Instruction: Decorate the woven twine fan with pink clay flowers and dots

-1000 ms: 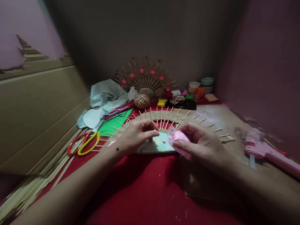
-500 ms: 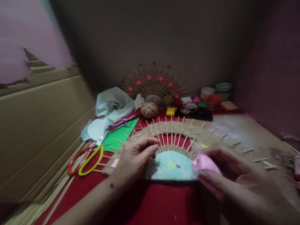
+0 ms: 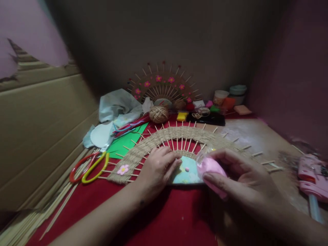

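My right hand (image 3: pixel 238 174) grips a soft pink lump of modelling clay (image 3: pixel 211 171) in clear plastic, thumb in front and fingers behind. My left hand (image 3: pixel 160 167) is over the left part of the light-blue patterned half-round centre (image 3: pixel 191 176) of a woven fan-shaped piece (image 3: pixel 151 136). Its thumb and fingers are drawn together; anything between the tips is hidden. On the blue centre, between the hands, lies a tiny pink clay ball (image 3: pixel 187 169). A pink flower with a yellow middle (image 3: pixel 123 169) sits on the left end of the woven band, from which thin sticks fan out.
Scissors (image 3: pixel 88 167) with red and yellow handles lie left, beside bundled sticks (image 3: pixel 38 218). Behind are a twine ball (image 3: pixel 159 113), green sheet (image 3: pixel 128 143), black phone-like slab (image 3: pixel 208 119) and a flowered fan (image 3: pixel 159 82). A pink glue gun (image 3: pixel 312 176) lies right. Cardboard (image 3: pixel 46 136) walls the left.
The view has shifted, bringing the glue gun into sight on the right. My left hand has moved slightly right over the blue centre, uncovering the pink flower. The right hand still holds the clay.
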Available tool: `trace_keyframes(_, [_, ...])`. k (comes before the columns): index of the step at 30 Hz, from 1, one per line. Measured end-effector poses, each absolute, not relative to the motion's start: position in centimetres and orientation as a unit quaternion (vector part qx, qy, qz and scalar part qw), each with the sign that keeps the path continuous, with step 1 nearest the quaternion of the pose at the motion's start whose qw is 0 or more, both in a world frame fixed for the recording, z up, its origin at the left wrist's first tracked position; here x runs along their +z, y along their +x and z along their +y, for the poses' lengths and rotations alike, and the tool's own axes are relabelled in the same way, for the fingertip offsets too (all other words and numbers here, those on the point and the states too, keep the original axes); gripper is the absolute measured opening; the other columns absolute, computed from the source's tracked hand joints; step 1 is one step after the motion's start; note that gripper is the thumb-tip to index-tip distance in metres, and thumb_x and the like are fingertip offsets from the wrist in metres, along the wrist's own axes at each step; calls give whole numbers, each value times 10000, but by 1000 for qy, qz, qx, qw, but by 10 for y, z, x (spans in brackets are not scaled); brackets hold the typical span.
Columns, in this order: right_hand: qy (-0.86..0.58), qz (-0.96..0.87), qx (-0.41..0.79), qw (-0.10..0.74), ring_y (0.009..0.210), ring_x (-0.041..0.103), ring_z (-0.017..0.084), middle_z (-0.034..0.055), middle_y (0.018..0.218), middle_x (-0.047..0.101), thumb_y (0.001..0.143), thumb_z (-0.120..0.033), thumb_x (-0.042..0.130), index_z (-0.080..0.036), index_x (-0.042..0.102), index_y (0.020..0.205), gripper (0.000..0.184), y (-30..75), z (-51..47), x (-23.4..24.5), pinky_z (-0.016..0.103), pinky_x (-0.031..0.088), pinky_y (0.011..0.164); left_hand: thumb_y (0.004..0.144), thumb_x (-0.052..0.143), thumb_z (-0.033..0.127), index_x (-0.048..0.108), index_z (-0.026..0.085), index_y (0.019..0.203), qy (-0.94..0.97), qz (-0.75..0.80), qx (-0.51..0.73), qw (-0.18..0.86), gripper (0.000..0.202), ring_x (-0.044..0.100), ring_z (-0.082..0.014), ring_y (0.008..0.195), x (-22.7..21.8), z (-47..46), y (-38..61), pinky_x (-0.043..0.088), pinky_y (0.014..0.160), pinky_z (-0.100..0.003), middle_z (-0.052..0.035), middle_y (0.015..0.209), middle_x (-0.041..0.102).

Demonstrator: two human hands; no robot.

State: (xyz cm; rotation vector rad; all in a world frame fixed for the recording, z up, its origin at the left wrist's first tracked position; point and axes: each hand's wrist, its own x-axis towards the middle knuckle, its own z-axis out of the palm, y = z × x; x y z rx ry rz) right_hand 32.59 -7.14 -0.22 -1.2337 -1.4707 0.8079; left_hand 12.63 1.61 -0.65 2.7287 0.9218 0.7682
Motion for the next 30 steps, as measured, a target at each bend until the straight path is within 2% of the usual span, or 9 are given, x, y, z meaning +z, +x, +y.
trace_keyframes(5, [-511,-620,324,499,702,606,150,12,802,652,776,-337,638,-220,592,902,178,325,-70,0,261,492,612,904,428,256,642,168,951,926,294,231,43,236,473,-168,727,-15,19,128,382,656,-324,-58,781,548])
trace_keyframes(12, [-507,-628,316,499,695,604,149,11,792,647,771,-322,637,-216,596,885,161,323,-71,3,262,487,609,887,456,218,625,162,998,932,276,230,35,210,464,-170,731,-20,23,126,393,649,-314,-58,782,539])
trace_keyframes(18, [-520,-644,293,478,698,600,162,14,802,647,773,-339,632,-225,585,905,181,325,-71,0,287,480,614,879,445,168,609,162,1033,913,300,258,105,225,525,-164,754,-12,24,125,435,674,-313,-67,827,601])
trace_keyframes(25, [-497,-724,210,430,653,587,134,7,775,629,784,-203,577,-205,566,924,141,319,-78,5,262,470,605,831,574,223,636,188,845,836,314,359,272,73,576,-137,783,26,0,120,454,710,-264,-22,838,644])
trace_keyframes(30, [-490,-756,186,391,632,572,129,1,740,601,806,-192,545,-206,550,948,143,318,-81,2,263,467,614,806,594,189,665,188,782,850,287,305,318,76,583,-126,722,33,-12,123,459,673,-244,-9,765,637])
